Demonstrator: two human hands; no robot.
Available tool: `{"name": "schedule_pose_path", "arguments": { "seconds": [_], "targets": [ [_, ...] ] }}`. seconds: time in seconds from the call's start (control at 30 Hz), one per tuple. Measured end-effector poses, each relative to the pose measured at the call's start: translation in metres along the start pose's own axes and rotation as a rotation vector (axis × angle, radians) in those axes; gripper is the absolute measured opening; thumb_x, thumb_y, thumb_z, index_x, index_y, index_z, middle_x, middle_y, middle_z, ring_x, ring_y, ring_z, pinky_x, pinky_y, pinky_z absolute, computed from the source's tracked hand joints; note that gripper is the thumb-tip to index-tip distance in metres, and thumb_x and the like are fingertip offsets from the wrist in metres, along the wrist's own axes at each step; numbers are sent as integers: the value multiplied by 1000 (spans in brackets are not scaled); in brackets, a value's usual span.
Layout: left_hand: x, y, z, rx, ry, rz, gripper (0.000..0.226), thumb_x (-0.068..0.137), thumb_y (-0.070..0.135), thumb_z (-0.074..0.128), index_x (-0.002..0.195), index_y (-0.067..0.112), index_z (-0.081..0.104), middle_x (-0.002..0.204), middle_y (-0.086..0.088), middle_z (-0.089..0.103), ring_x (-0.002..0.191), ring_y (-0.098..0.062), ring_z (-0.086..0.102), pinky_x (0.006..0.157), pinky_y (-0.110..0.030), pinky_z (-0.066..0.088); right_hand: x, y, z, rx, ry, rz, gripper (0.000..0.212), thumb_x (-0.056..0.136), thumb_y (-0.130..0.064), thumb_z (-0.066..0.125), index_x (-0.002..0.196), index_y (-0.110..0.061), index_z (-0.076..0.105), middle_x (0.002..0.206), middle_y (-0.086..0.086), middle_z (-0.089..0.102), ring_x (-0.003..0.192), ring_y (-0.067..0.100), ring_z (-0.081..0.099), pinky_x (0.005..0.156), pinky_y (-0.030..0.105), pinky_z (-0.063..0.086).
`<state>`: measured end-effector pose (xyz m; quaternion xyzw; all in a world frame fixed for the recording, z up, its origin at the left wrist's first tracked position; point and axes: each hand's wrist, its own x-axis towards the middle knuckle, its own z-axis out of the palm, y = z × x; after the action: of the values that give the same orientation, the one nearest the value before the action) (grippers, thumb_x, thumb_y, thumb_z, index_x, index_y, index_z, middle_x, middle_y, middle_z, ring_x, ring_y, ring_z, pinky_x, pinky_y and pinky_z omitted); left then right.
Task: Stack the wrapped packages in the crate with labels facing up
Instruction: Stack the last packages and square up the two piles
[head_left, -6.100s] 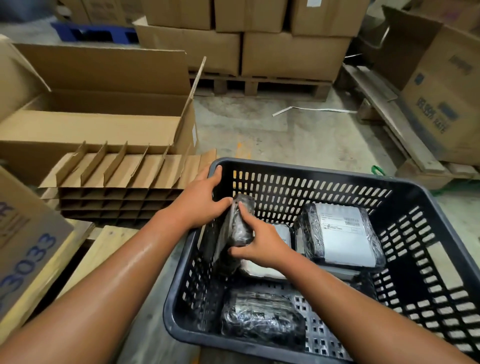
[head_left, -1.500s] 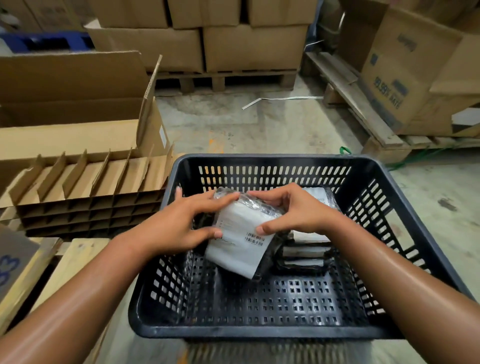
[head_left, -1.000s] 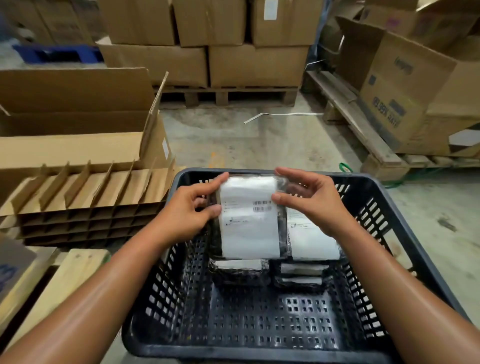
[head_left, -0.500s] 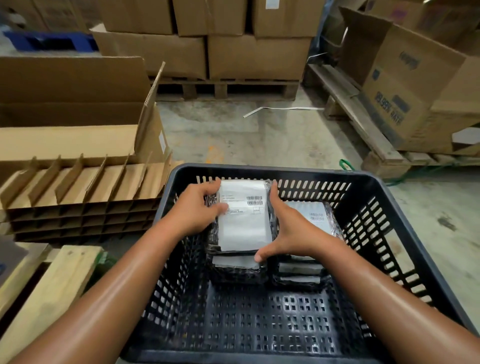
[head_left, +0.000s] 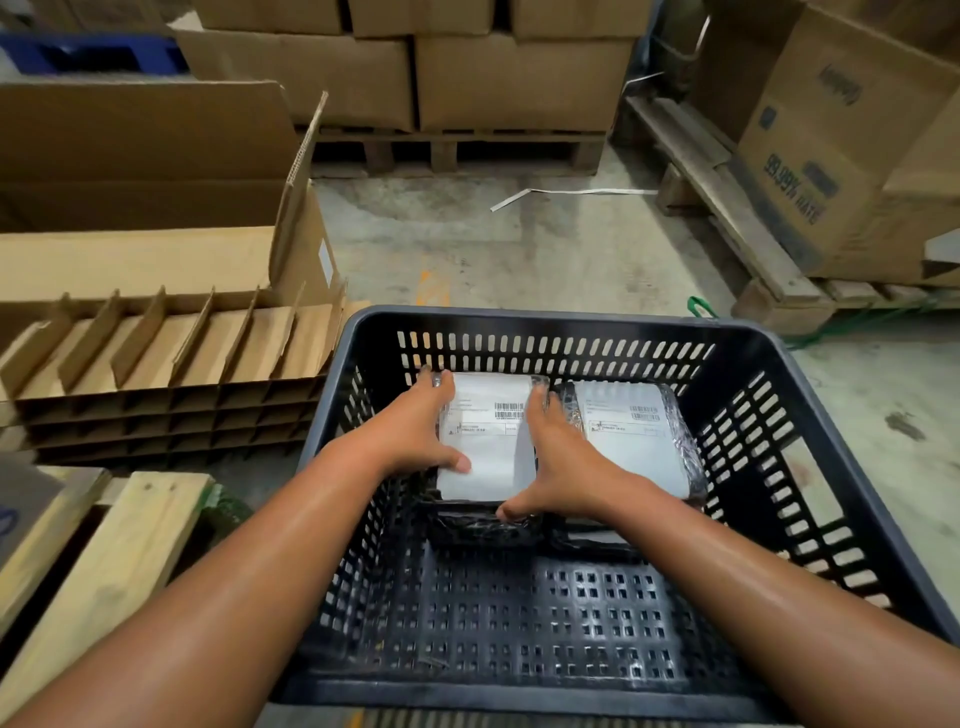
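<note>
Wrapped package (head_left: 488, 441) clasped between left hand (head_left: 415, 431) and right hand (head_left: 558, 457), label up.
Long axis running away from the wrists; second package (head_left: 631, 436) just right of the grip, inside crate (head_left: 519, 319).

I see dim, warm indoor light from overhead, with sheen on both forearms and glare on the white labels (head_left: 488, 441). The crate (head_left: 831, 519) floor sits in shadow. Wide-angle bending curves the edges, and the corners look soft.

Label-up packages (head_left: 488, 441) stacked in crate (head_left: 545, 319)
</note>
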<state>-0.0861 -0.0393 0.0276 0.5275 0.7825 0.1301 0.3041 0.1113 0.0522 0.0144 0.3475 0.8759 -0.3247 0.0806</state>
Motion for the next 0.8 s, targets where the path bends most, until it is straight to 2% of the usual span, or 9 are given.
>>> {"name": "schedule_pose_path", "arguments": {
  "seconds": [0.07, 0.13, 0.2, 0.23, 0.3, 0.37, 0.43, 0.53, 0.8],
  "targets": [
    [1, -2, 0, -3, -5, -17, 129, 70, 37, 89, 159, 16, -1, 166, -10, -12, 153, -28, 4, 120, -33, 9, 0, -4, 3, -19, -13, 27, 160, 65, -47, 96, 154, -16, -33, 163, 16, -36, 158, 33, 3, 120, 33, 18],
    [1, -3, 0, 9, -22, -11, 123, 72, 38, 87, 159, 16, 3, 167, -8, -10, 152, -28, 8, 119, -32, 12, -2, -6, 3, -54, -24, 27, 156, 67, -50, 94, 157, -13, -28, 161, 17, -39, 157, 36, 12, 120, 34, 23],
    [0, -5, 0, 9, -89, -3, 129, 68, 45, 88, 159, 15, 2, 166, -5, -14, 153, -26, 7, 119, -31, 11, -4, -7, 3, -86, -32, -1, 155, 66, -52, 94, 158, -11, -24, 159, 16, -43, 156, 37, 15, 120, 35, 26],
    [-1, -7, -1, 9, -140, -2, 136, 63, 49, 90, 159, 16, -1, 165, -3, -19, 153, -24, 3, 120, -31, 9, -5, -8, 2, -108, -19, -38, 155, 66, -52, 94, 159, -10, -24, 157, 13, -47, 157, 36, 10, 120, 36, 26],
    [-2, -9, -1, 32, -204, -2, 146, 58, 49, 92, 158, 18, -9, 163, 0, -28, 153, -22, -2, 123, -34, 6, -4, -10, -2, -204, 62, -151, 154, 65, -54, 93, 160, -8, -19, 156, 6, -50, 157, 33, -10, 124, 40, 23],
    [-1, -8, 2, 71, -198, 10, 147, 61, 45, 92, 157, 16, -15, 162, -2, -31, 153, -23, -2, 122, -32, 7, -1, -10, -10, -328, 134, -206, 153, 62, -70, 86, 162, -9, -13, 161, 9, -43, 152, 33, -28, 127, 52, 5],
    [-1, -5, 5, 95, -182, 26, 144, 66, 43, 90, 156, 12, -17, 161, -6, -32, 153, -23, -2, 120, -30, 8, 2, -5, -14, -412, 113, -122, 155, 57, -91, 70, 162, -15, -14, 165, 15, -31, 151, 39, -31, 119, 70, -10],
    [0, -4, 11, 73, -161, 44, 138, 69, 41, 88, 156, 9, -15, 160, -9, -33, 153, -24, -5, 119, -26, 5, 4, 12, -6, -431, 36, -1, 154, 52, -104, 49, 161, -18, -18, 168, 18, -22, 151, 45, -28, 107, 83, -13],
    [4, -10, 18, 64, -151, 69, 136, 71, 39, 87, 157, 11, -15, 158, -3, -37, 152, -23, 6, 112, -17, 8, 14, 34, 10, -394, 156, -44, 154, 48, -111, 34, 163, -20, -14, 171, 14, -17, 155, 35, -24, 117, 72, -10]
  ]
}}
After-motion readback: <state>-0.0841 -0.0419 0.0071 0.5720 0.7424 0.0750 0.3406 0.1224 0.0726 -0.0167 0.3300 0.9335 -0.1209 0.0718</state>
